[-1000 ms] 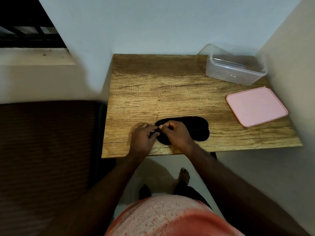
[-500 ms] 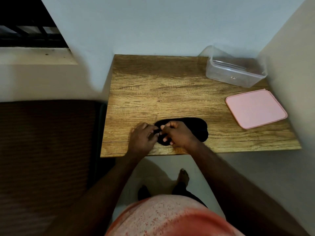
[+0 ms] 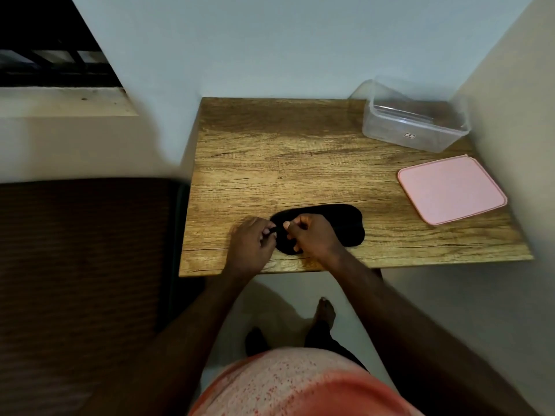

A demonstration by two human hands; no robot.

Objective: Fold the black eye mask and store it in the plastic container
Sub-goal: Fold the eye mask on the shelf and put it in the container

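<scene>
Both hands' grip hides the black eye mask's [image 3: 339, 225] left end.

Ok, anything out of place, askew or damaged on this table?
Nothing stands out. The eye mask lies flat near the table's front edge with the left hand and right hand pinching its left end. The clear container stands upright and open at the back right, its pink lid flat beside it.

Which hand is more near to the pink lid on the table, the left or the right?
The right hand. It rests on the black eye mask, with bare table between it and the pink lid. The left hand is at the mask's far end, farther from the lid.
</scene>
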